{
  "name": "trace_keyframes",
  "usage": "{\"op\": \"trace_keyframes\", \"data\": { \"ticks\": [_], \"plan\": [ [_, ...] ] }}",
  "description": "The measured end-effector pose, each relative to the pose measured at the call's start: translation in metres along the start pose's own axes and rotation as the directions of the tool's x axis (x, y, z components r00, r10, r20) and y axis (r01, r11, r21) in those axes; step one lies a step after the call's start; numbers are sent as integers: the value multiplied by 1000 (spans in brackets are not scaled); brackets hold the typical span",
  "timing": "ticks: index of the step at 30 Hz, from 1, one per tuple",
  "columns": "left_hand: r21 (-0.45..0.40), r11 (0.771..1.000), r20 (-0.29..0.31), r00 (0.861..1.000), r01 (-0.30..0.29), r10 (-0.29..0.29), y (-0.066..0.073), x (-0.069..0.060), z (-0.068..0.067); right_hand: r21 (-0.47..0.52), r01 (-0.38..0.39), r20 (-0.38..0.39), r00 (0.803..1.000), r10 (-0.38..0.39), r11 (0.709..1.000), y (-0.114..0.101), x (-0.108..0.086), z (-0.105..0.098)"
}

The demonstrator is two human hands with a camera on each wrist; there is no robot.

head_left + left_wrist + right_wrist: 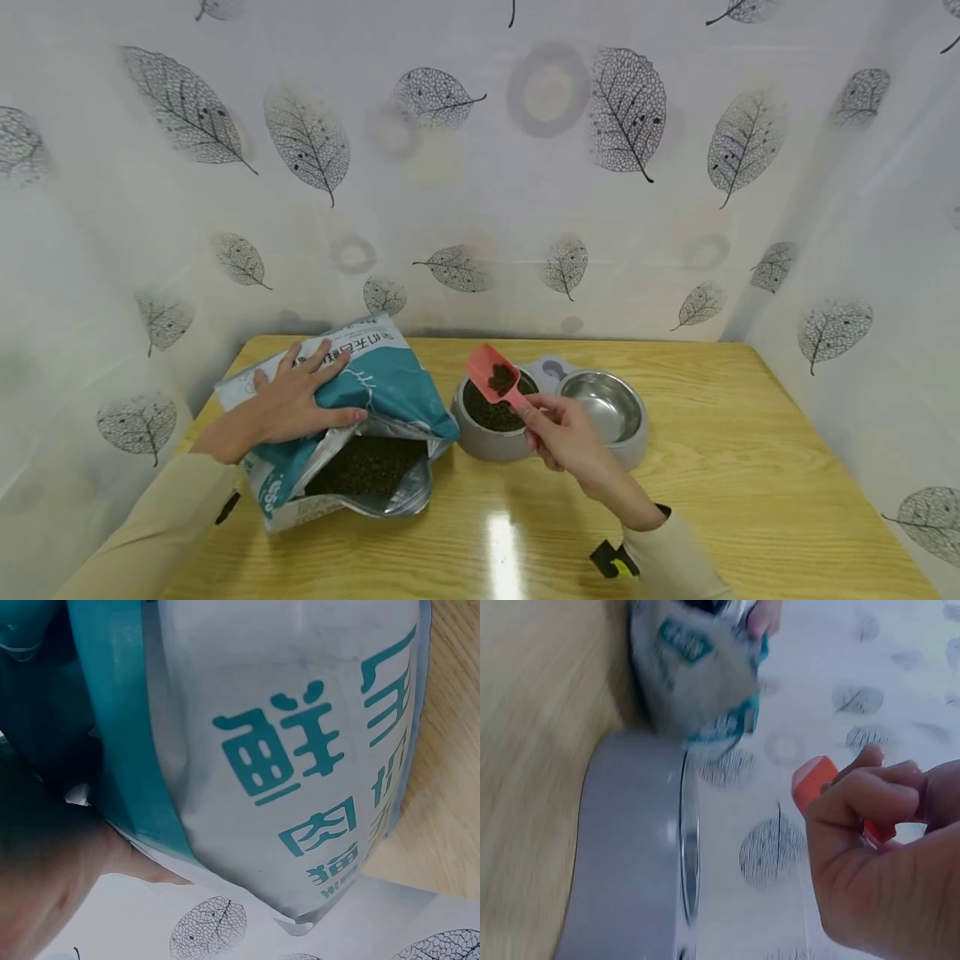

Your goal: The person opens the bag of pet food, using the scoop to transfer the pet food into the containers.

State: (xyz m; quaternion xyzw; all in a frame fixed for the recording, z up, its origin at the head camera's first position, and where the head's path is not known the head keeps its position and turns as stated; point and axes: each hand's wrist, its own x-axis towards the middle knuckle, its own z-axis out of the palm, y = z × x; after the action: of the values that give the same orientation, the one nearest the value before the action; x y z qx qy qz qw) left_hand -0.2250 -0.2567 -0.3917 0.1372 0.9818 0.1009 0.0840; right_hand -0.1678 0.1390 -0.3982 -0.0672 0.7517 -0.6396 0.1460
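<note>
In the head view my left hand (303,400) rests with fingers spread on a teal and white cat food bag (405,379), its thumb near the open mouth. The bag lies on its side, with dark kibble (367,467) showing inside. My right hand (573,442) pinches the handle of a red scoop (480,360), which carries a small heap of kibble. The scoop is above the left bowl (491,450) of a grey double feeder, where dark kibble lies. In the right wrist view, curled fingers hide most of the scoop (812,784).
To the right is the feeder's other bowl (611,404), shiny metal with no kibble visible inside. Both stand on a yellow wooden table (720,450). A leaf-patterned white curtain (480,183) encloses the table at the back and sides.
</note>
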Motion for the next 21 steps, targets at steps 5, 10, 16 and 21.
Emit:
{"op": "trace_keyframes", "data": {
  "ticks": [5,10,16,21],
  "plan": [
    [6,1000,5,1000,2,-2,-1,0,1,-379,41,-178,977,-116,925,12,9,-14],
    [4,1000,2,1000,0,0,-1,1,1,-713,160,-175,902,-394,683,24,18,-15],
    [-2,1000,-1,1000,0,0,-1,0,1,-883,221,-95,781,-618,415,35,21,-11],
    [-8,1000,-1,1000,0,0,0,0,1,-900,203,-127,725,-677,386,38,20,-14]
  ]
}}
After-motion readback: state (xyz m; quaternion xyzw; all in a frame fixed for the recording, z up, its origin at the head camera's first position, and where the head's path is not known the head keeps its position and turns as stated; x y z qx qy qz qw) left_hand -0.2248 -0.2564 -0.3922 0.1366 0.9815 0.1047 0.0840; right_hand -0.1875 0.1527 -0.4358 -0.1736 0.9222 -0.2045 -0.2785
